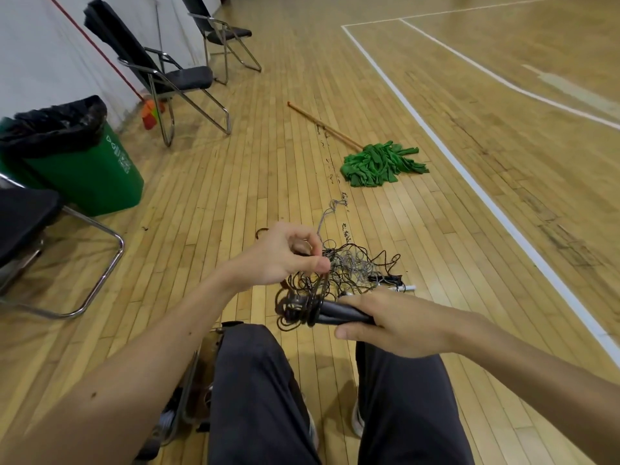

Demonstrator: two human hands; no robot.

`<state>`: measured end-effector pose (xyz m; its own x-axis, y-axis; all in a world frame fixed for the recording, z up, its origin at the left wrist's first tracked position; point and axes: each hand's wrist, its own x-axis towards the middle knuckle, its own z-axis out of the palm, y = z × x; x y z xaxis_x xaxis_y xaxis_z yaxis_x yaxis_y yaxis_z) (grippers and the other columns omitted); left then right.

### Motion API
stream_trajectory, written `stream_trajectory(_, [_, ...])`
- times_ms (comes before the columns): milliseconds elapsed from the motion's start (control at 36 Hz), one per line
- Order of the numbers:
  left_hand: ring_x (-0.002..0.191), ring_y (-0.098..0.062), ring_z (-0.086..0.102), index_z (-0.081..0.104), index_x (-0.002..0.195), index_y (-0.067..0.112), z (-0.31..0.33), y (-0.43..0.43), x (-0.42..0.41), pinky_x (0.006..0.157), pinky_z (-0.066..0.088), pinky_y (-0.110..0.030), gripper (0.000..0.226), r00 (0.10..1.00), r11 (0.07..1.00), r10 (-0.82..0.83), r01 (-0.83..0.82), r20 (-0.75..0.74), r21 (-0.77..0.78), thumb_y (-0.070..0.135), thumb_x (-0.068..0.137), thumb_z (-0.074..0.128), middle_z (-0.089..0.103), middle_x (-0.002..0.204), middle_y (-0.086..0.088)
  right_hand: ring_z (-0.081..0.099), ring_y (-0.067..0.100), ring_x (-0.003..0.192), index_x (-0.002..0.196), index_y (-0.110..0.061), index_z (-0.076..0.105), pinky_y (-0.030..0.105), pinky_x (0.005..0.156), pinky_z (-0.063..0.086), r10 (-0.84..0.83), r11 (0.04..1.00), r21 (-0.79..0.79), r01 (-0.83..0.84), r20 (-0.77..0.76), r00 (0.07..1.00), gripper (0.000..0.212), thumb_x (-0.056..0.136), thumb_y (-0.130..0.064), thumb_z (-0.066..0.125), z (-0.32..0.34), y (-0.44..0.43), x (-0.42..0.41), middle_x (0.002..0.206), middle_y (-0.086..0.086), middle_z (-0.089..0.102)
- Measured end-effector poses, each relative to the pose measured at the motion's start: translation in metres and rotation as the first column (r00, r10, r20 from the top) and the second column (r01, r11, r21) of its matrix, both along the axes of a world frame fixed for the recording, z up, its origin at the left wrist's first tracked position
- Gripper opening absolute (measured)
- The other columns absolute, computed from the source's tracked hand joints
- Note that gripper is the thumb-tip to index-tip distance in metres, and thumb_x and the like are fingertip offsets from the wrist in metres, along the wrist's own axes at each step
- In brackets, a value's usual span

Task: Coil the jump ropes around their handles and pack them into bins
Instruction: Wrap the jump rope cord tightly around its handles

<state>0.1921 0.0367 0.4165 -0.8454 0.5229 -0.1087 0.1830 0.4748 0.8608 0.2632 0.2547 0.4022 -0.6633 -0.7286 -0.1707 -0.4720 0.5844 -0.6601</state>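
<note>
One rope point(295, 310): left hand point(285, 256), right hand point(399, 325)

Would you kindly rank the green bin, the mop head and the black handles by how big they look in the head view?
Largest: green bin.
Then: mop head.
Smallest: black handles, partly hidden in the right hand and nearer the camera, so their real size is unsure.

1. Right hand point(399, 325) grips two dark handles point(339, 313), level above the knees.
2. Left hand point(285, 256) pinches a dark rope strand point(322, 283) above loose coils at the handle ends.
3. Tangle of ropes point(359, 266), black and grey, lies on the wood floor point(235, 196) behind the hands.
4. Green mop point(382, 164) lies beyond it; green bin point(87, 176) with a black liner and folding chairs point(174, 77) stand at left.
</note>
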Motion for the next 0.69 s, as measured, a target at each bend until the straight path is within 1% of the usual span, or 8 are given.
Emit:
stream_trajectory(56, [0.061,-0.016,0.058,0.063,0.086,0.008,-0.005,0.001,0.008,0.059,0.047,-0.019,0.028,0.998,0.995,0.023,-0.028,0.056,0.093,0.034,0.083,0.072,0.064,0.073,-0.017,0.045,0.007,0.055,0.091,-0.022,0.055,0.021,0.055,0.036,-0.059,0.993,-0.098,0.060,0.004,0.998,0.025,0.100,-0.045,0.052,-0.001,0.002,-0.002,0.066,-0.009,0.048])
stream_trajectory(139, [0.068,-0.006,0.064,0.063,0.083,0.013,-0.017,0.002,0.017,0.062,0.050,-0.018,0.016,0.993,0.989,0.062,-0.075,0.104,0.131,0.026,0.090,0.064,0.068,0.073,0.009,0.049,0.010,0.057,0.096,-0.021,0.058,0.026,0.055,0.041,-0.122,0.977,-0.179,0.116,-0.022,0.992,0.034,0.096,-0.054,0.050,-0.001,0.003,-0.003,0.068,-0.005,0.055])
stream_trajectory(194, [0.070,0.002,0.063,0.063,0.081,0.016,-0.024,0.002,0.021,0.060,0.048,-0.015,0.016,0.989,0.990,0.091,-0.102,0.114,0.099,0.005,0.093,0.063,0.067,0.074,0.015,0.057,0.018,0.063,0.098,-0.025,0.059,0.039,0.061,0.048,-0.143,0.965,-0.225,0.132,-0.033,0.989,0.038,0.094,-0.062,0.048,-0.002,0.001,-0.002,0.076,0.003,0.063])
stream_trajectory(278, [0.064,-0.005,0.056,0.060,0.077,0.015,-0.029,0.003,0.025,0.055,0.040,-0.020,0.038,0.981,0.985,0.144,-0.155,0.132,0.074,-0.021,0.084,0.054,0.061,0.067,0.009,0.057,0.022,0.064,0.093,-0.039,0.055,0.043,0.062,0.048,-0.167,0.938,-0.309,0.155,-0.015,0.986,0.016,0.098,-0.054,0.053,-0.007,0.000,-0.002,0.078,0.005,0.064])
stream_trajectory(333, [0.056,-0.004,0.052,0.059,0.075,0.016,-0.031,0.006,0.027,0.053,0.039,-0.020,0.035,0.968,0.976,0.190,-0.205,0.162,0.076,-0.015,0.090,0.051,0.058,0.056,0.010,0.055,0.019,0.063,0.091,-0.037,0.057,0.039,0.060,0.046,-0.195,0.917,-0.356,0.182,0.000,0.981,0.014,0.099,-0.048,0.055,-0.008,0.000,-0.003,0.076,0.003,0.063])
stream_trajectory(417, [0.048,-0.006,0.046,0.065,0.091,0.005,-0.035,0.012,0.032,0.044,0.033,-0.017,0.015,0.955,0.949,0.208,-0.249,0.209,0.192,0.009,0.100,0.054,0.055,0.054,0.006,0.046,0.006,0.056,0.089,-0.027,0.059,0.021,0.054,0.037,-0.236,0.881,-0.414,0.228,0.034,0.971,0.018,0.100,-0.040,0.055,-0.008,-0.001,-0.005,0.064,-0.011,0.051])
stream_trajectory(472, [0.044,-0.006,0.041,0.060,0.102,-0.010,-0.038,0.013,0.035,0.043,0.028,-0.018,0.029,0.951,0.936,0.216,-0.266,0.220,0.230,0.017,0.102,0.052,0.053,0.053,0.002,0.042,0.004,0.053,0.087,-0.024,0.060,0.016,0.053,0.033,-0.271,0.860,-0.430,0.276,0.072,0.960,0.017,0.098,-0.036,0.056,-0.009,-0.001,-0.008,0.060,-0.015,0.047])
stream_trajectory(694, [0.040,-0.003,0.042,0.060,0.088,-0.003,-0.050,0.023,0.056,0.044,0.033,-0.011,0.035,0.927,0.896,0.277,-0.345,0.254,0.281,0.025,0.105,0.047,0.051,0.056,-0.008,0.048,0.010,0.047,0.086,-0.011,0.061,0.031,0.050,0.040,-0.436,0.816,-0.380,0.434,0.088,0.896,0.025,0.099,-0.032,0.061,-0.037,0.000,-0.015,0.054,-0.011,0.048])
